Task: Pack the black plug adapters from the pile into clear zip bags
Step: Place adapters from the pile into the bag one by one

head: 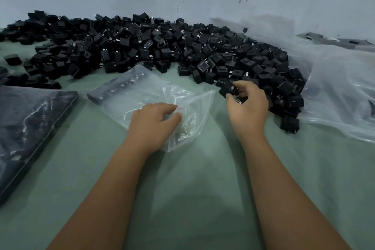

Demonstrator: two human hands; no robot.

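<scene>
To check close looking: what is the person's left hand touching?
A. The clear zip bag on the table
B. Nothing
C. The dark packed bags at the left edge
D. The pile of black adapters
A: the left hand rests on the clear zip bag, while the right hand picks adapters at the pile.
</scene>
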